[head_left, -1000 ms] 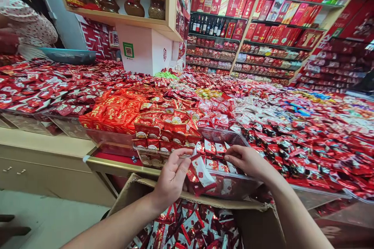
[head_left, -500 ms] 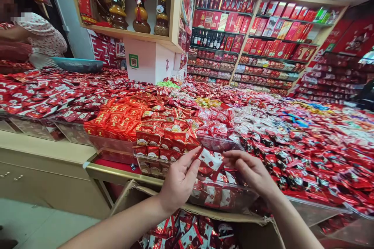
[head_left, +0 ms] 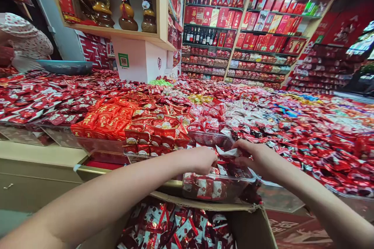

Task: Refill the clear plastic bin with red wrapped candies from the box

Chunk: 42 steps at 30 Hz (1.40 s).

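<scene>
My left hand [head_left: 206,160] reaches into a clear plastic bin [head_left: 245,179] of red-and-white wrapped candies [head_left: 204,186]. Its fingers are curled downward, and their tips are hidden among the wrappers. On the bin's right side, my right hand [head_left: 257,155] pinches a candy packet [head_left: 230,153] between thumb and fingers, its pale side facing up. Through the bin's front wall, packets show standing in rows. Below the bin, an open cardboard box [head_left: 254,221] holds a loose heap of similar red-and-white packets [head_left: 181,225].
Bins of durian candies [head_left: 156,134] and bright red packets [head_left: 106,118] adjoin on the left. Heaps of dark red candies [head_left: 315,159] spread to the right. A cabinet [head_left: 163,15] overhangs the display. A person in a patterned top [head_left: 26,39] is at far left, near a blue basin [head_left: 66,67].
Both hands previously held a packet up between them over the bin. My left hand has since moved right and down into the bin. The view has shifted slightly to the right.
</scene>
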Available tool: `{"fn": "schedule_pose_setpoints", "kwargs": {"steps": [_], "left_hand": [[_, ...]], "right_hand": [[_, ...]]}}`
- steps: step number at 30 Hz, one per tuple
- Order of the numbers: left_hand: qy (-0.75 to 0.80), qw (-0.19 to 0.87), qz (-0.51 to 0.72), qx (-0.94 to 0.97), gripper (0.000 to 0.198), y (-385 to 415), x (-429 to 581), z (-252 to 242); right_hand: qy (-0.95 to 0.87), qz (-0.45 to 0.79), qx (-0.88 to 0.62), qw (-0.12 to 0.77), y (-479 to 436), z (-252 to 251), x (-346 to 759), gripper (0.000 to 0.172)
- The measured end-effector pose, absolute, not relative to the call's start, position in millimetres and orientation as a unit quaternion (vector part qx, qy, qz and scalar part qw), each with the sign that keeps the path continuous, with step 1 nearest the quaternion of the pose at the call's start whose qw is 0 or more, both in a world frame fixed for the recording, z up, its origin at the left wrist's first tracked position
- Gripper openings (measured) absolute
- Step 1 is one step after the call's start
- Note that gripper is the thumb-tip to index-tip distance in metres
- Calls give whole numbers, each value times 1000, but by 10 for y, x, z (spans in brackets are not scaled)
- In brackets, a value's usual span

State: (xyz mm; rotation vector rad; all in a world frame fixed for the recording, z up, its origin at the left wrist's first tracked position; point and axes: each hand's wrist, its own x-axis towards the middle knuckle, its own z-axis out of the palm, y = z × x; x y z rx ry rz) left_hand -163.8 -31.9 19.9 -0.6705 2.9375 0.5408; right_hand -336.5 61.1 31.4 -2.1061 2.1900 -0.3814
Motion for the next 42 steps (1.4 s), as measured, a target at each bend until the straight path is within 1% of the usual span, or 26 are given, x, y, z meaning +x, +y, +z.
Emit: {"fn": "schedule_pose_setpoints", "kwargs": {"steps": [2, 6, 8, 12, 19, 23, 25, 27, 30, 32, 37, 40, 42], "left_hand": [[956, 89, 166, -223, 6, -392, -1761, 201], [940, 185, 176, -227, 20, -516, -1917, 135], [930, 219, 186, -228, 24, -558, -1952, 80], [910, 263, 221, -232, 25, -623, -1981, -30], [875, 300, 292, -243, 26, -676, -1966, -153], [865, 292, 323, -249, 26, -678, -1939, -167], [869, 278, 328, -245, 24, -679, -1932, -166], [875, 267, 325, -240, 22, -683, -1933, -162], [883, 271, 302, -236, 20, -695, -1948, -152], [888, 283, 279, -233, 20, -706, -1965, -142], [904, 294, 233, -204, 23, -697, -2017, -98], [925, 258, 224, -166, 26, -648, -2042, -74], [936, 234, 219, -145, 22, -613, -2050, -79]], "right_hand": [[705, -42, -707, 45, 572, 406, -3276, 20], [663, 108, -739, 52, 433, 503, -3136, 19], [649, 154, -742, 62, 362, 496, -3087, 20], [628, 196, -749, 73, 277, 432, -2989, 25], [626, 212, -743, 106, 236, 364, -2898, 23], [630, 203, -738, 131, 172, 279, -2931, 33], [629, 210, -731, 159, 136, 231, -2962, 35], [626, 226, -719, 201, 110, 197, -2998, 29], [616, 241, -702, 263, 95, 172, -3046, 14], [608, 241, -701, 285, 91, 163, -3069, 13], [597, 235, -713, 284, 67, 126, -3094, 21], [590, 224, -728, 270, 56, 90, -3102, 19], [589, 216, -733, 263, 57, 70, -3109, 15]]}}
